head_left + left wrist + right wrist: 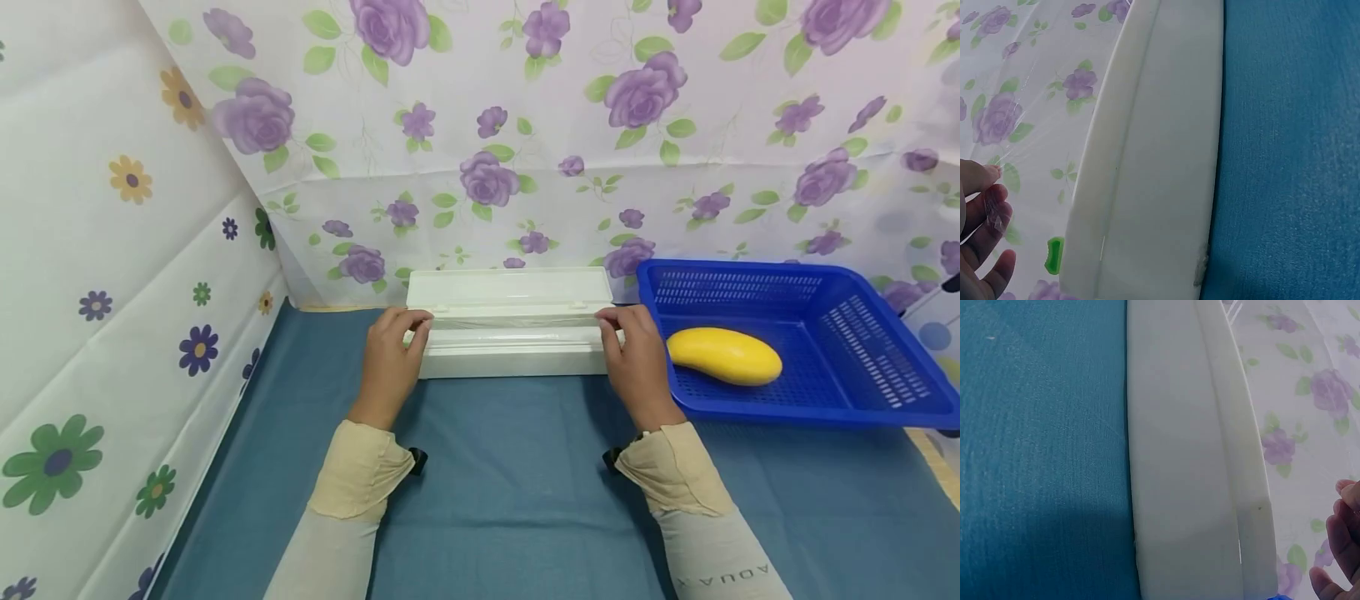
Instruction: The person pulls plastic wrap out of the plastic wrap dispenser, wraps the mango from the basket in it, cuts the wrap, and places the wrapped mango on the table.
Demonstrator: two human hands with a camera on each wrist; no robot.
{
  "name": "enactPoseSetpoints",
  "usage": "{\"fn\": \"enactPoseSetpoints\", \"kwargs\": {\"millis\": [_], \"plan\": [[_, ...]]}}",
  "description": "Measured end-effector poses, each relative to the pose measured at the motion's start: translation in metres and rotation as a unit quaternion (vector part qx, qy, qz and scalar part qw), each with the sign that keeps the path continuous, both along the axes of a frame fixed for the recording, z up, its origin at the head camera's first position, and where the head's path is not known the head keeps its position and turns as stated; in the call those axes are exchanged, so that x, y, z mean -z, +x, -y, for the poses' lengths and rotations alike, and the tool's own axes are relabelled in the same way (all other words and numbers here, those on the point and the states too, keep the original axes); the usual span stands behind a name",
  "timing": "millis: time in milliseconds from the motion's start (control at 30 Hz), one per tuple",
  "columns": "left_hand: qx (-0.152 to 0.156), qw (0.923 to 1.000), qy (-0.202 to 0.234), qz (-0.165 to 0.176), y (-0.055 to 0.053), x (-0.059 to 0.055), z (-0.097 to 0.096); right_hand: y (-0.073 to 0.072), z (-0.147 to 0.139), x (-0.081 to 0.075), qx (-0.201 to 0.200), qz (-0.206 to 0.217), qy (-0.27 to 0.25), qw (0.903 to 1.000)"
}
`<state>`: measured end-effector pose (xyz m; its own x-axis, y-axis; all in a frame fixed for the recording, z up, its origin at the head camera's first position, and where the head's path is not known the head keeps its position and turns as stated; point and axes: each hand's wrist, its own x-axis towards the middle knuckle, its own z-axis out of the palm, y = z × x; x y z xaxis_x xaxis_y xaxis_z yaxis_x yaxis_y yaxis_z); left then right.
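Note:
In the head view, a long white plastic-wrap dispenser box (517, 361) lies at the back of the table with its lid (510, 287) raised. Clear plastic wrap (517, 323) stretches across between the two hands. My left hand (392, 358) is at the left end, pinching the film between thumb and fingers; the left wrist view shows the film (996, 215) creased at those fingertips. At the right end my right hand (637, 358) pinches the other side of the film. In the right wrist view, only part of the right-hand fingers (1344, 540) shows, beside the box.
A blue basket (795, 417) stands to the right, close to the right hand, with a yellow elongated fruit or vegetable (723, 357) inside. Blue-green cloth (510, 500) covers the table. Flowered sheets (465, 100) hang behind and to the left.

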<state>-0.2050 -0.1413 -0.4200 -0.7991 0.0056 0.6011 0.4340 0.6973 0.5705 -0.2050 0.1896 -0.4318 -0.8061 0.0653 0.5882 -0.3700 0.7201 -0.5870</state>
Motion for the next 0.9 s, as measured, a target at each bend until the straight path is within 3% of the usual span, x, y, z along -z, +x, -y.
{"fn": "enactPoseSetpoints", "kwargs": {"millis": [900], "plan": [[0.016,0.9997,0.010,-0.014,0.0045,-0.0096,0.0022,0.0023,-0.0022,-0.0069,-0.012,-0.025,0.001,0.9996]]}}
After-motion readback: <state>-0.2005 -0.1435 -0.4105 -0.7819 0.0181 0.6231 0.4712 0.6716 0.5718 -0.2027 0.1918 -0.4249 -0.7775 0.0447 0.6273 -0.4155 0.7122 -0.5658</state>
